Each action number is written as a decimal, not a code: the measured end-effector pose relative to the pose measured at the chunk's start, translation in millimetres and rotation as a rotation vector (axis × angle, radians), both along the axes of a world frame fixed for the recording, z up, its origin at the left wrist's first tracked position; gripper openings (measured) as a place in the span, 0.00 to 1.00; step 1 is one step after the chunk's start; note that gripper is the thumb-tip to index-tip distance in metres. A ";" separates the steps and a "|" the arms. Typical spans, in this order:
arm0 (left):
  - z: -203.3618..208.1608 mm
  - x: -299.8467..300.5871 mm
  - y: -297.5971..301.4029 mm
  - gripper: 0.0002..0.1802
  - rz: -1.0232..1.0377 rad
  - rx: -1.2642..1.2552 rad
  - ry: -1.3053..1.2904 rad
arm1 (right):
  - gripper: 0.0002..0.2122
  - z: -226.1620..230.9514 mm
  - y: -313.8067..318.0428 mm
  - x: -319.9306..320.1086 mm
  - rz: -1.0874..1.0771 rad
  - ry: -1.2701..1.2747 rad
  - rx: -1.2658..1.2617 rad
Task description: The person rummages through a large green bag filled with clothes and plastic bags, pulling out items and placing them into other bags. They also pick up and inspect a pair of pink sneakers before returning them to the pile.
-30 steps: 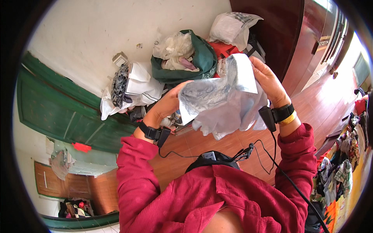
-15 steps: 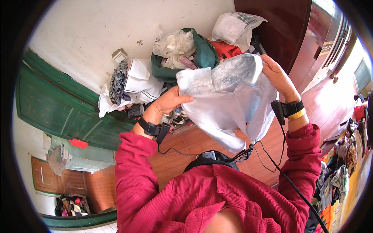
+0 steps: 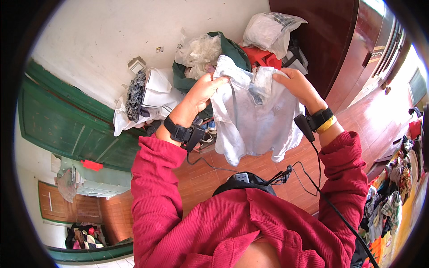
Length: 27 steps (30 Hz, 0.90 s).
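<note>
A thin white shirt [image 3: 259, 120] hangs from both hands in front of me, its upper edge folded over, with greyish-blue patches there. My left hand [image 3: 206, 90] pinches its upper left part between thumb and fingers. At the upper right, my right hand [image 3: 296, 85] grips the shirt beside a turned-over flap. The two lower corners of the cloth dangle above the floor, and the fingertips behind the fabric are hidden.
Beyond the shirt, a green bag [image 3: 232, 51] holds crumpled clear plastic, beside a stuffed white plastic bag [image 3: 272, 33]. White and dark cloth [image 3: 156, 94] is piled against the wall. A dark red cabinet [image 3: 313, 35] stands right; heaped clothes [image 3: 384, 205] lie lower right. A cable runs by my right arm.
Both hands have come closer together, the right moving left and slightly down. The shirt's upper edge has folded over, and its body now hangs straighter.
</note>
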<state>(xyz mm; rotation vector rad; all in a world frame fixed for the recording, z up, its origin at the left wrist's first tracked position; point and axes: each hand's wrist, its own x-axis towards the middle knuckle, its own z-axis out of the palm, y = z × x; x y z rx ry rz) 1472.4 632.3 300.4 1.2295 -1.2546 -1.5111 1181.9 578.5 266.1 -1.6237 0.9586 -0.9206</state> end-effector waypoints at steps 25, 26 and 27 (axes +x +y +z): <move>36.4 -59.4 -38.9 0.15 0.185 -0.110 0.261 | 0.17 -11.3 7.1 -1.4 0.057 0.202 -0.513; 43.0 -56.0 -41.6 0.15 0.231 -0.099 0.320 | 0.15 -18.7 4.6 -10.8 0.040 0.293 -0.534; 48.1 -54.2 -42.8 0.15 0.249 -0.115 0.342 | 0.09 -27.2 0.7 -18.5 0.052 0.362 -0.597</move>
